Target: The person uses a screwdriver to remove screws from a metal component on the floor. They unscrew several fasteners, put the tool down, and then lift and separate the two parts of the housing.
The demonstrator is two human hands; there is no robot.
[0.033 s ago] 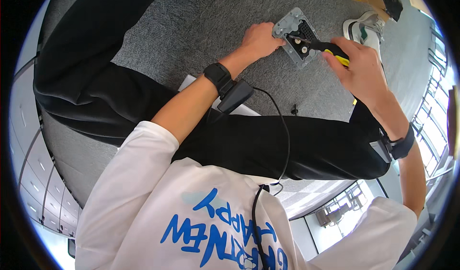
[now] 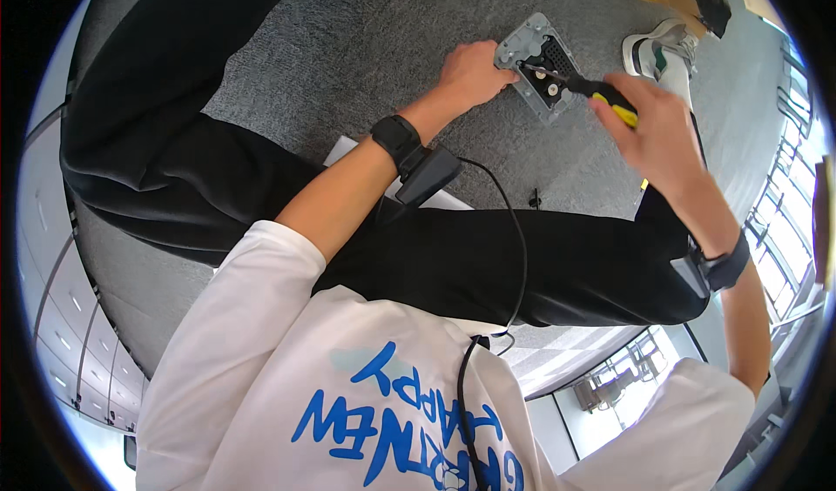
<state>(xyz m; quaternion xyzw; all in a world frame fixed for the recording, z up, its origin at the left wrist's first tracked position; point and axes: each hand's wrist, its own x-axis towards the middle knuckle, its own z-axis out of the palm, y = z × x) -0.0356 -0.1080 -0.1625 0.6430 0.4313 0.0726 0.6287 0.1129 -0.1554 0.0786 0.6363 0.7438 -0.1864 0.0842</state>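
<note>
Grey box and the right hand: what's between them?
In the head view, a black-and-yellow screwdriver runs from the right hand over the grey box.

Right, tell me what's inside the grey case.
A black perforated part and two pale discs show in the case; the screwdriver crosses above. Whatever lies beneath the black part is covered.

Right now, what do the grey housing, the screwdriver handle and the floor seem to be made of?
Grey housing: matte metal or plastic; its dull, even grey leaves that open. Screwdriver handle: probably plastic, perhaps with rubber, judging by its black and yellow sections; finish too blurred to tell. Floor: apparently short-pile carpet, matte, from its flecked grey texture.
</note>
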